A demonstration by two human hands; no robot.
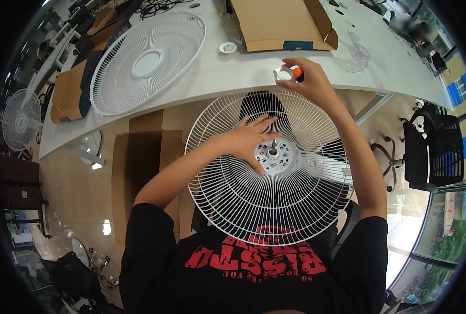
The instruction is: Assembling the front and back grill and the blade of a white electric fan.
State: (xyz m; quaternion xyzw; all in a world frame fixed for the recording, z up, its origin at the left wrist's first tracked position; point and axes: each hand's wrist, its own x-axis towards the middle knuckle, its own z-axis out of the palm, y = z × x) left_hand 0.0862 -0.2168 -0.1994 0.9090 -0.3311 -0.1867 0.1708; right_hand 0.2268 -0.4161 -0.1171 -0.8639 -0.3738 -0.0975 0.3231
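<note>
The fan grille (264,209), a round white wire cage, rests tilted in the person's lap, its lower rim against the black shirt and its upper rim near the edge of the white table (217,78). A pale hub plate (275,157) with a short metal shaft (273,145) sits at its centre. The left hand (246,140) lies flat on the wires just beside the hub, fingers spread, pressing rather than gripping. The right hand (309,81) is raised over the table edge, well apart from the left, fingers closed around a screwdriver with an orange and black handle (297,74), together with a small white ring-shaped part (283,73).

The grille looks light and springy: thin wires that would probably bend or dent under a hard squeeze, and smooth enough to slip. The outer rim and the solid hub plate seem the firmest places to take hold.

On the table lie a second white grille (146,63), an open cardboard box (282,23), a small white cap (228,47) and clear fan blades (356,55). An assembled fan (21,119) stands at the left; black chairs (434,152) stand at the right.
</note>
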